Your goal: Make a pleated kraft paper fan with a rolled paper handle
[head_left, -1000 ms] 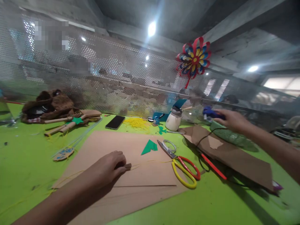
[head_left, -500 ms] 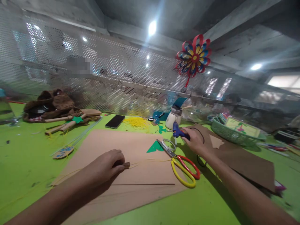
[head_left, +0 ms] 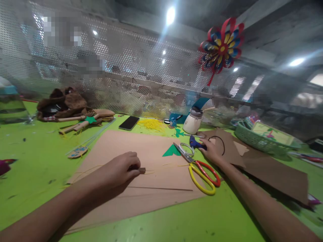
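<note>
My left hand [head_left: 127, 167] is closed over the brown paper sheet, pinching a small brown strip [head_left: 142, 170] with thin yellow strands trailing from its end. Most of the strip is hidden by the fingers. To the right, my right hand [head_left: 211, 151] has its fingers at the handle of a blue glue gun [head_left: 196, 143], low at the table. Between the hands lie scissors [head_left: 202, 176] with red and yellow handles, a white tape roll [head_left: 186, 149] and a green paper piece [head_left: 172, 151]. The brown paper sheet [head_left: 113, 205] spreads under the left hand.
Along the back are a phone [head_left: 129, 123], yellow shreds [head_left: 151, 125] and a white jar [head_left: 193, 121]. Brown cardboard [head_left: 280, 171] and a green basket [head_left: 264, 139] are at right. A stick figure with a green star [head_left: 91, 119] lies at left, before a perforated screen [head_left: 131, 67].
My right hand has lowered the glue gun toward the table beside the tape roll. The left hand keeps its pinch on the brown strip. The view has shifted a little.
</note>
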Motion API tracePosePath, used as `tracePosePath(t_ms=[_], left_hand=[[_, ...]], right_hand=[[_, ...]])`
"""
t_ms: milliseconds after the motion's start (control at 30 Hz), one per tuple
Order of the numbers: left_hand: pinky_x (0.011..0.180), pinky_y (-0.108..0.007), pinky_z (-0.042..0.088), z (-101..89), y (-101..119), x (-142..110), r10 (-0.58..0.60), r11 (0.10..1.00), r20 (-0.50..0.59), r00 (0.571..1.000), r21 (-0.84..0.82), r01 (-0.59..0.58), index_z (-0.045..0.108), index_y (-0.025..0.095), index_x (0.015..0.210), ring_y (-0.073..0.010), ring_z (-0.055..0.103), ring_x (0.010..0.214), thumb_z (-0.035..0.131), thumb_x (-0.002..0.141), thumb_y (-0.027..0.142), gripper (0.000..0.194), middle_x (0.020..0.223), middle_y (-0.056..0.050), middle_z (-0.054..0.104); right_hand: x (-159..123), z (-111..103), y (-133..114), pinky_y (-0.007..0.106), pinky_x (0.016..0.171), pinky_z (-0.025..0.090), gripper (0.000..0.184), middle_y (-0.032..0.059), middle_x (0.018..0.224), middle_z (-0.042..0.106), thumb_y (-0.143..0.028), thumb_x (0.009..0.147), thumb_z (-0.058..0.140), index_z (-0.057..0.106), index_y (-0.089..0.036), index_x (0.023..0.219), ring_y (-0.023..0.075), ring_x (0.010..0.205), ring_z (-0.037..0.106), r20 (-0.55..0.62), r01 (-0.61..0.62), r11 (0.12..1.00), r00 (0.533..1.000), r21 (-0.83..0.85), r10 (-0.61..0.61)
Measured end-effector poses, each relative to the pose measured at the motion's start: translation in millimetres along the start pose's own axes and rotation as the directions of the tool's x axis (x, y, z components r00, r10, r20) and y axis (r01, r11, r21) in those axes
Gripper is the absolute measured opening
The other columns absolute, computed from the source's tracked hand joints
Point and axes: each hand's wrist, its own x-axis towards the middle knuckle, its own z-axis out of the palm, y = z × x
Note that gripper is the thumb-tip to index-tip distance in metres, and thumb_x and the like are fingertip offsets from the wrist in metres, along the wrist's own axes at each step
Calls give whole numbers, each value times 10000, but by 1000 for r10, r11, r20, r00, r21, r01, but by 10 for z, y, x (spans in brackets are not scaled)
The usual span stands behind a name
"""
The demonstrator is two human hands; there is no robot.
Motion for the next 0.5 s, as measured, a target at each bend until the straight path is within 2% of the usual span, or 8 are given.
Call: tracePosePath(t_ms=[133,300,400,500], left_hand=[[667,-288,353,19,-37,15,24,999,-18,1000,40,-23,592,190,750,-174,514,741,467,913,428,314,821,-32,572],[678,-292,365,71,-136,81,49,997,-28,998,58,-48,586,186,732,-187,523,754,447,913,445,345,807,-41,578],[676,-296,374,72,-154,115,30,998,-31,999,55,-28,590,188,716,-197,532,751,448,894,477,368,789,-48,590],[681,-294,386,36,-132,128,24,999,-3,1000,47,-24,599,187,723,-199,539,756,439,888,493,382,798,-54,600]], right_hand=[[4,-68,-70,429,840,530,303,83,1203,600,-310,925,576,570,-175,1196,219,1003,621,5,10,1000,1000,-28,-10],[-81,-248,-379,433,841,528,293,81,1188,607,-308,919,585,580,-165,1176,220,1002,622,-37,-11,995,999,-102,7],[-108,-554,-461,431,861,519,257,79,1194,610,-307,926,574,600,-176,1145,216,1019,615,-117,-49,992,992,-116,35],[-82,-1059,-262,422,833,531,275,76,1169,617,-313,929,570,589,-163,1158,212,986,628,-270,-203,973,948,-109,167]])
